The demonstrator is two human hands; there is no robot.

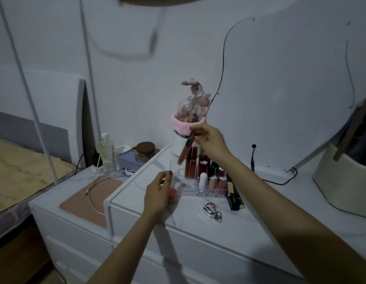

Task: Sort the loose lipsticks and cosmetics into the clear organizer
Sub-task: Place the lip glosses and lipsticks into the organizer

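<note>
The clear organizer [175,163] stands on the white dresser top, its compartments holding several lipsticks and lip gloss tubes [211,182]. My right hand [209,140] pinches the cap end of a brownish-red lip gloss tube [183,152], which hangs tilted above the organizer's back left corner. My left hand [158,193] rests against the organizer's front left side, fingers curled near a round pink-red cosmetic [173,194]; whether it grips that item is unclear. Dark lipstick tubes [235,198] lie loose on the top to the right of the organizer.
A metal eyelash curler [210,210] lies in front of the organizer. A domed holder with a pink band and a bunny figure [187,117] stands behind it. A mirror [290,89] leans at the back right, beside a cream tub [342,181]. Bottle, jar and headband occupy the lower cabinet on the left.
</note>
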